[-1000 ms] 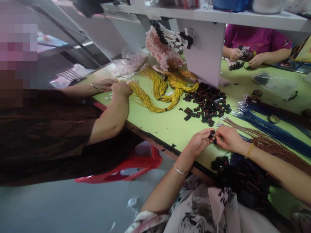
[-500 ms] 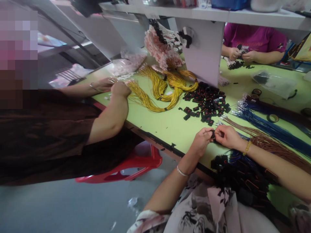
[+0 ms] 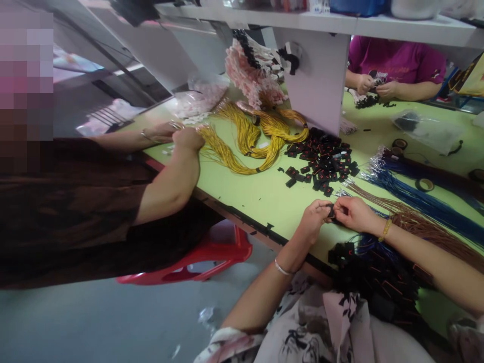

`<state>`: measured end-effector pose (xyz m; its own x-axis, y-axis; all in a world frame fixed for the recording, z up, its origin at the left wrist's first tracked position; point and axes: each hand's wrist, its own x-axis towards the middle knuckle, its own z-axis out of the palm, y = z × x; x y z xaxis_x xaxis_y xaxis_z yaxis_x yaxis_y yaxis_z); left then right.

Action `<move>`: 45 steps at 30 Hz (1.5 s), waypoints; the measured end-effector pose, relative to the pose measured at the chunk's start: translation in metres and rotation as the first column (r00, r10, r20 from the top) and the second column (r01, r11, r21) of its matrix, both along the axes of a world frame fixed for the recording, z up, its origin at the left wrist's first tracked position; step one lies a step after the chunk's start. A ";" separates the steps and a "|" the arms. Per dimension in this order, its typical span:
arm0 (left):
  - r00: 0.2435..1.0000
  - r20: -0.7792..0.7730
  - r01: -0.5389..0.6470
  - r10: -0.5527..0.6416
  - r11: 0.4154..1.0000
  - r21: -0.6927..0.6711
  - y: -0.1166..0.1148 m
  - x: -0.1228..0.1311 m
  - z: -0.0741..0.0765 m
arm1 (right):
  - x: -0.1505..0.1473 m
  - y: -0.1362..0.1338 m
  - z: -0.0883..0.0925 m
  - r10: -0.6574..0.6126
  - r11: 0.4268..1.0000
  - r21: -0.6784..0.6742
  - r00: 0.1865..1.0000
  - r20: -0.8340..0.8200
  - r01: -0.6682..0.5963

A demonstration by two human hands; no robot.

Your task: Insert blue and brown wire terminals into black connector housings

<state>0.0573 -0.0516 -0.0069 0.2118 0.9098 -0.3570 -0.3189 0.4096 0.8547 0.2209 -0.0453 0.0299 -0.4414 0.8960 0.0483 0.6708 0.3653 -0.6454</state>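
Note:
Between the fingers of my left hand [image 3: 316, 216] is a small black plastic connector housing [image 3: 330, 210]. My right hand [image 3: 352, 213] is pinched close against that housing; whatever its fingertips grip is too small to make out. Brown wires [image 3: 412, 222] with metal ends run just behind and under my right wrist. A loose pile of black connector housings [image 3: 321, 156], some with orange-red marks, lies on the green table [image 3: 257, 201] beyond my hands. Closer to my body is a heap of black connectors with blue wires [image 3: 378, 272].
Bundles of yellow wires [image 3: 245, 136] lie to the left, where a co-worker's hands [image 3: 189, 138] are busy. Blue wires [image 3: 416, 184] and a tape roll [image 3: 424, 184] are at right. A white partition [image 3: 313, 75] stands behind; a red stool [image 3: 223, 254] is below the table edge.
Almost nothing differs. My two hands stay together at the black connector housing, with only very slight finger movement.

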 end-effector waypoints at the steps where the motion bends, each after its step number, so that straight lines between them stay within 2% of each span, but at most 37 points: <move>1: 0.999 -0.033 0.009 -0.008 1.000 0.022 0.000 -0.003 0.000 | 0.003 0.002 0.000 -0.021 1.000 -0.005 1.000 0.015 0.021; 3: 0.995 -0.096 0.038 -0.032 0.997 0.063 0.001 -0.009 0.000 | 0.008 0.006 0.001 -0.113 0.994 0.011 0.988 0.109 0.112; 5: 0.989 -0.129 0.081 -0.071 0.994 0.077 0.002 -0.014 0.000 | 0.010 0.008 0.001 -0.180 0.984 0.046 0.946 0.270 0.174; 8: 0.984 -0.137 0.122 -0.111 0.990 0.073 0.003 -0.019 -0.001 | 0.007 0.009 0.001 -0.147 0.989 0.054 0.860 0.488 0.138; 11: 0.984 -0.135 0.132 -0.121 0.988 0.080 0.002 -0.019 -0.002 | 0.003 0.008 0.000 -0.114 0.993 0.059 0.810 0.575 0.097; 15: 0.988 -0.116 0.109 -0.097 0.989 0.102 0.000 -0.015 0.001 | 0.005 0.009 0.000 -0.137 0.989 0.119 0.839 0.526 0.087; 18: 0.995 -0.071 0.071 -0.065 0.992 0.100 -0.002 -0.010 0.006 | 0.009 0.011 0.001 -0.190 0.980 0.135 0.882 0.431 0.146; 20: 0.999 0.003 0.052 -0.052 0.997 0.065 -0.003 -0.006 0.009 | 0.011 0.011 0.002 -0.214 0.976 0.112 0.925 0.312 0.188; 23: 0.987 0.154 0.037 -0.037 0.999 0.003 -0.002 0.002 0.011 | 0.012 0.011 0.002 -0.191 0.980 0.072 0.979 0.067 0.186; 27: 0.952 0.305 0.023 -0.004 0.998 -0.058 0.001 0.011 0.009 | 0.013 0.009 0.004 -0.175 0.984 0.014 0.974 -0.143 0.179; 32: 0.930 0.366 0.020 0.031 0.991 -0.134 0.005 0.014 0.006 | 0.015 0.006 0.004 -0.158 0.986 -0.067 0.980 -0.118 0.151; 38: 0.930 0.368 0.050 0.007 0.988 -0.145 0.008 0.010 0.005 | 0.015 0.005 0.004 -0.138 0.990 -0.028 0.990 0.001 0.138; 45: 0.932 0.363 0.077 -0.021 0.987 -0.141 0.008 0.008 0.005 | 0.013 0.003 0.006 -0.135 0.990 -0.051 0.991 0.005 0.135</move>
<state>0.0655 -0.0440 -0.0017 0.3945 0.8366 -0.3800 -0.5691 0.5472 0.6138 0.2337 -0.0420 0.0357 -0.3163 0.9486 -0.0001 0.7129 0.2376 -0.6598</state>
